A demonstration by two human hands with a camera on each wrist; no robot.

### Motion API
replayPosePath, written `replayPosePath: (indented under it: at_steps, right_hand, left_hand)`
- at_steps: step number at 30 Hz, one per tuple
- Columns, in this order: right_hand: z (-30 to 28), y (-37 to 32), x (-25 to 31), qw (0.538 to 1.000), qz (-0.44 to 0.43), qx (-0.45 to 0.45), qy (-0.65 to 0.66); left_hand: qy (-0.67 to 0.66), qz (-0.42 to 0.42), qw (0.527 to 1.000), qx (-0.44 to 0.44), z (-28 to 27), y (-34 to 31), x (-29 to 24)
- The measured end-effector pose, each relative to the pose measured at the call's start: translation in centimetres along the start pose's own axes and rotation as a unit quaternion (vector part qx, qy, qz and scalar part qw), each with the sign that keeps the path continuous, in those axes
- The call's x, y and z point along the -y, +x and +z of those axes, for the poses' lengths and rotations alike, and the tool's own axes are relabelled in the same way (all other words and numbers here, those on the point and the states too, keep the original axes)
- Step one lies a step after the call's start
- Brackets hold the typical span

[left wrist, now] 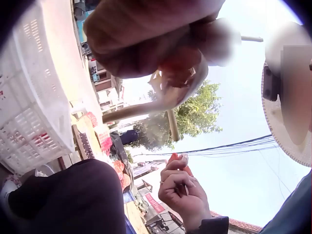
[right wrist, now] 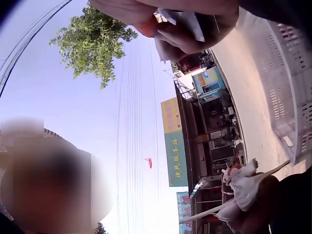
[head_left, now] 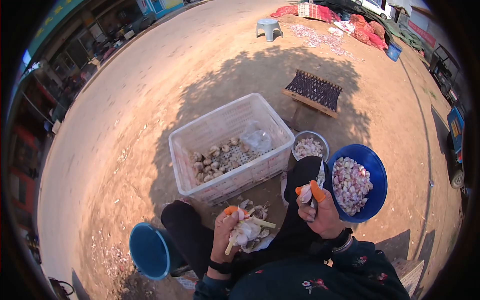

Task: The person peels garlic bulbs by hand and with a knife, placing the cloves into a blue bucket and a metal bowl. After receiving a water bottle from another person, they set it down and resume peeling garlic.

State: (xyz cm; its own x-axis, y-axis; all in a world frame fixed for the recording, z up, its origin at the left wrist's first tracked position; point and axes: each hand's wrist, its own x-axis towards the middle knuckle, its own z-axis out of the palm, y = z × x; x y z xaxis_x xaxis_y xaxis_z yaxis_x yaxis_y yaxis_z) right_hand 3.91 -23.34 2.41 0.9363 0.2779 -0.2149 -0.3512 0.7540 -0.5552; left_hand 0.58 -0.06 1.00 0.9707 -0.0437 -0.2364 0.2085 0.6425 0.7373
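My left hand (head_left: pixel 221 239) grips garlic (head_left: pixel 248 231) with pale stalks sticking out, close above my lap. Its peeled-back white skin also shows in the right wrist view, where the garlic (right wrist: pixel 245 191) sits low on the right. My right hand (head_left: pixel 328 217) holds a knife, its blade (head_left: pixel 321 174) pointing up, and pinches a pinkish garlic clove (head_left: pixel 305 194) against it. Orange covers (head_left: pixel 317 192) wrap some fingertips on both hands. Beside the right hand stands a deep blue basin (head_left: pixel 383 182) full of cloves (head_left: pixel 351 185). Dry skins and scraps (head_left: pixel 260 212) lie between the knees.
Ahead is a white plastic crate (head_left: pixel 220 116) holding whole garlic bulbs (head_left: pixel 212 162) and a clear bag (head_left: pixel 256 137). A metal bowl (head_left: pixel 327 145) of cloves sits right of it. A blue bucket (head_left: pixel 150 250) stands at left, a low woven stool (head_left: pixel 312 92) beyond the crate.
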Motion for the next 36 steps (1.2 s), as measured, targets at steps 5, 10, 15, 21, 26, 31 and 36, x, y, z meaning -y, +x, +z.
replayPosePath:
  at_steps: [5, 10, 15, 21, 26, 31, 36]
  right_hand:
    - [-8.8, -1.5, 5.9, 0.947, -0.151, -0.122, 0.258]
    - [-5.0, -0.2, 0.6, 0.991, -0.115, -0.067, 0.019]
    - [3.7, 2.7, -4.4, 0.848, -0.051, 0.182, -0.495]
    - [3.7, 3.7, -6.5, 0.900, -0.014, 0.152, -0.409]
    - [1.7, 3.6, -4.8, 0.983, 0.154, 0.077, -0.061]
    - [1.9, 2.6, -3.7, 0.961, 0.265, 0.064, -0.039]
    - [1.8, 1.9, -5.7, 0.947, 0.297, 0.093, -0.083]
  left_hand:
    - [-0.011, -0.007, 1.000, 0.006, -0.4, -0.1, -0.8]
    - [0.000, -0.077, 0.996, 0.033, -0.3, 0.2, -0.1]
    - [0.007, -0.097, 0.994, 0.055, -0.1, 0.1, 0.3]
    - [-0.031, -0.096, 0.995, 0.013, -1.1, -0.2, 0.6]
    - [-0.022, -0.047, 0.998, -0.046, -1.4, 0.4, 0.5]
    - [0.025, 0.022, 0.995, -0.099, -1.8, 0.6, 0.5]
    - [-0.006, 0.106, 0.980, -0.170, -1.6, 0.8, 1.0]
